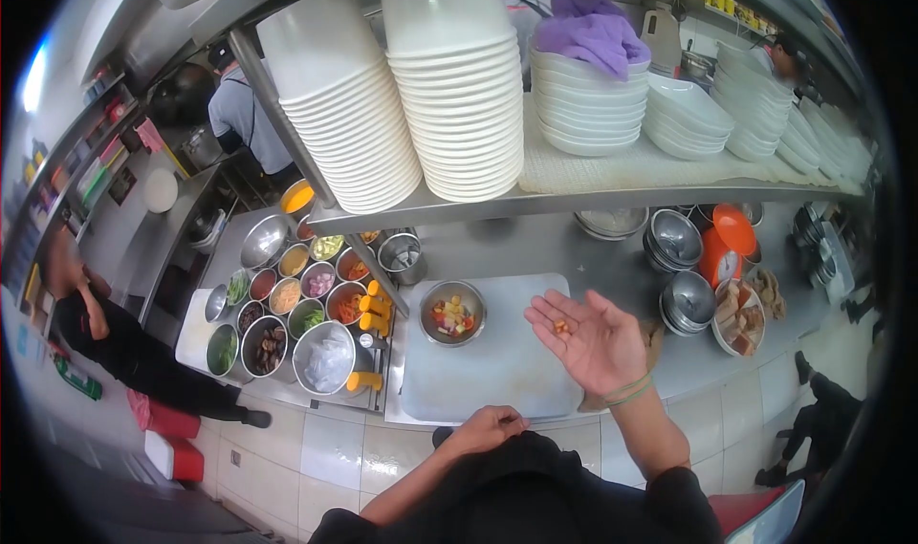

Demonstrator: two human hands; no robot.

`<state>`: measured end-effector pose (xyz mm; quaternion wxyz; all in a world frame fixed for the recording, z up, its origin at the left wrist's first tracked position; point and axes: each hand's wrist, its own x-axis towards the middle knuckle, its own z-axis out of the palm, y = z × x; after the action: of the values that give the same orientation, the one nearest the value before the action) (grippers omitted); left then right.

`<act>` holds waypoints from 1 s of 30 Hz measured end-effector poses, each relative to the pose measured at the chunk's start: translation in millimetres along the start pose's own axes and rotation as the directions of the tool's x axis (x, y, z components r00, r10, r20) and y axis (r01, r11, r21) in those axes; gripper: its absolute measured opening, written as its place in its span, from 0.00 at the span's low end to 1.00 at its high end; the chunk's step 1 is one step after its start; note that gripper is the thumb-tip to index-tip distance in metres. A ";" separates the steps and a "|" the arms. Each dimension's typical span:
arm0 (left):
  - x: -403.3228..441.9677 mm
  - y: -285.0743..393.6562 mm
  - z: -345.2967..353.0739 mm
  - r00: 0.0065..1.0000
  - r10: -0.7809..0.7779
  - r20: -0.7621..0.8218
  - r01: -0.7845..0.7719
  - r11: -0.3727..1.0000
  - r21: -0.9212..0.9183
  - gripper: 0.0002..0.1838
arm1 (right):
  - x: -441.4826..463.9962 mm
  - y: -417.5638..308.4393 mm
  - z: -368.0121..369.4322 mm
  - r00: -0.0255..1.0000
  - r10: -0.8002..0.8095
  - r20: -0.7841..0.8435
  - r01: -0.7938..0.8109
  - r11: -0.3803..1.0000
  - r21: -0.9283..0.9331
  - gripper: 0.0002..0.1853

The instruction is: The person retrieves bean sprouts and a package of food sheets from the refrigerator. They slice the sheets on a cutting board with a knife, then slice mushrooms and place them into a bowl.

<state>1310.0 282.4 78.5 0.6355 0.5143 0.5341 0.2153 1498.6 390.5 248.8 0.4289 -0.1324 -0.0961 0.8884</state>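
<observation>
My right hand (595, 345) is raised palm up over the right part of a pale cutting board (507, 381). Its fingers are stretched out, and a few small orange pieces (561, 329) lie on them. A green band circles that wrist. My left hand (490, 428) is at the board's near edge, close to my body, with its fingers curled together; whatever they may hold is too small to make out. On the board, left of my right hand, sits a metal bowl (453, 313) with chopped red, yellow and pale pieces in it.
Metal containers of ingredients (265, 345) and orange-capped bottles (374, 315) stand left. A steel shelf (593, 200) above carries stacked white bowls (454, 95) and a purple cloth (591, 32). Steel bowls (687, 300) and an orange container (722, 248) are right. Other people stand around.
</observation>
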 end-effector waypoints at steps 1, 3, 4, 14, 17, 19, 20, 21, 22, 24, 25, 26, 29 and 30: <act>-0.2 0.8 -0.8 1.000 0.001 0.000 -0.001 1.000 0.005 0.19 | -1.7 -1.5 11.9 0.999 0.010 0.031 -0.009 1.000 -0.004 0.29; -3.3 0.5 2.5 1.000 -0.011 0.006 0.011 1.000 0.001 0.19 | -6.5 -2.6 28.8 0.998 0.019 0.057 -0.019 1.000 -0.006 0.30; -4.3 -1.2 3.7 1.000 -0.013 0.007 0.013 1.000 0.002 0.19 | -8.0 -2.6 35.3 0.996 0.039 0.076 -0.038 0.999 -0.008 0.30; -1.5 -29.2 4.1 0.998 0.024 -0.057 -0.027 0.998 -0.058 0.19 | -102.4 12.2 162.5 0.790 0.408 0.457 -0.130 0.840 -0.526 0.48; -7.5 -13.9 4.0 1.000 0.004 -0.019 -0.006 0.998 -0.056 0.18 | -121.0 6.4 177.9 0.704 0.429 0.567 -0.099 0.849 -0.519 0.55; 0.3 -26.8 3.8 1.000 0.011 0.008 -0.010 0.990 -0.141 0.16 | -126.5 1.1 182.3 0.621 0.439 0.649 -0.074 0.857 -0.509 0.63; -1.5 -19.1 3.6 1.000 -0.015 -0.001 0.015 0.994 -0.105 0.17 | -127.0 -1.1 182.8 0.580 0.440 0.686 -0.059 0.862 -0.503 0.67; -2.3 -14.0 3.1 0.999 -0.043 -0.010 0.042 0.997 -0.069 0.18 | -125.5 -1.4 182.5 0.571 0.408 0.712 -0.056 0.885 -0.462 0.67; -0.8 -16.3 2.0 0.999 -0.053 0.004 0.054 0.996 -0.071 0.18 | -112.6 9.1 167.7 0.518 0.295 0.803 -0.026 0.944 -0.330 0.67; 15.6 -34.0 -3.4 0.999 0.054 0.001 -0.053 0.994 -0.093 0.18 | -112.8 8.2 168.5 0.700 0.247 0.670 0.030 0.928 -0.373 0.62; 17.9 -51.3 -1.9 0.996 0.090 -0.001 -0.089 0.989 -0.117 0.18 | -123.0 -2.0 186.1 0.880 0.264 0.394 -0.014 0.845 -0.535 0.57; 19.2 -64.9 -1.3 0.992 0.128 -0.010 -0.128 0.982 -0.142 0.18 | -107.3 -0.9 174.6 0.890 0.156 0.428 0.050 0.900 -0.433 0.53; 19.8 -62.6 2.3 0.975 0.220 -0.027 -0.221 0.954 -0.200 0.18 | -65.1 -19.6 131.6 0.789 -0.118 0.603 0.348 0.894 -0.281 0.41; 8.1 -28.0 0.0 0.993 0.114 -0.041 -0.118 0.988 -0.105 0.18 | -59.6 -29.1 124.9 0.790 -0.212 0.576 0.444 0.845 -0.298 0.37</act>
<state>1305.1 278.5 50.0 0.6391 0.5059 0.5020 0.2891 1515.9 354.3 384.4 0.4989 0.0443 -0.4185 0.7576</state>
